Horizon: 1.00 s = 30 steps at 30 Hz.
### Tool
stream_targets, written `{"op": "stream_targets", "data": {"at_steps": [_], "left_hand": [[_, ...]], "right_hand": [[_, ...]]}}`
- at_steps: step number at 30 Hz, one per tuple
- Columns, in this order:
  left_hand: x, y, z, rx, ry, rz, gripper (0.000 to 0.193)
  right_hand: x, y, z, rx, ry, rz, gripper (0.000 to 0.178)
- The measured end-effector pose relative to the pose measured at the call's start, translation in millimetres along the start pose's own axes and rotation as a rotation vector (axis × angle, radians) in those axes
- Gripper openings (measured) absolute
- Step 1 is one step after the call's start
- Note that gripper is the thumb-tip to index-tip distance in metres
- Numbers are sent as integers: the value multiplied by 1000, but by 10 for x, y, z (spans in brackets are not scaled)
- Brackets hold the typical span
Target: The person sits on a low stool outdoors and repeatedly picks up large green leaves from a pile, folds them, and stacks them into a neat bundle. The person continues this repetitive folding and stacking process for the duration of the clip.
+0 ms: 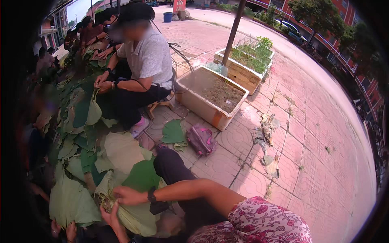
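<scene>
A pale green, folded large leaf, lotus-like with a crumpled upper end, lies over my lap. My right hand reaches across from the right, its fingers curled onto the crumpled end. Below it, my left hand grips the leaf's lower left edge with the thumb up; some of its fingers are hidden behind the leaf. A darker green leaf lies just beyond my right hand. Left of my hands, another person's hands hold a broad pale leaf.
A long heap of leaves runs along the left, with several people beside it. One person sits on a low wooden stool. A purple bag, a loose leaf and two planter boxes stand or lie on the paving.
</scene>
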<state>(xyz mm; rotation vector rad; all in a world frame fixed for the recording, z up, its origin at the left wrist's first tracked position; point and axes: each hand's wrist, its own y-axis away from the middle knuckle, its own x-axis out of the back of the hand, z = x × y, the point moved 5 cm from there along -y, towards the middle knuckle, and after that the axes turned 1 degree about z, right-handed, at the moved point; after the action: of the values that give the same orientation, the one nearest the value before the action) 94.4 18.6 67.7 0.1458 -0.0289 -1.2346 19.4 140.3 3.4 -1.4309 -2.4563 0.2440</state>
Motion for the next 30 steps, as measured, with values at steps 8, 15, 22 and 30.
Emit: {"op": "stream_targets", "data": {"at_steps": [8,15,22,30], "left_hand": [[-238,-52,-180,89,-57,-179,66],[-458,-244,-274,28,-190,-251,67],[-462,-340,-466,-72,-295,-289,69],[-158,-439,-627,-312,-419,-277,57]], "right_hand": [[182,247,180,-164,-158,63,28],[285,316,240,-216,-120,109,27],[260,402,333,-319,-237,91,30],[214,281,580,-359,-174,27,39]]}}
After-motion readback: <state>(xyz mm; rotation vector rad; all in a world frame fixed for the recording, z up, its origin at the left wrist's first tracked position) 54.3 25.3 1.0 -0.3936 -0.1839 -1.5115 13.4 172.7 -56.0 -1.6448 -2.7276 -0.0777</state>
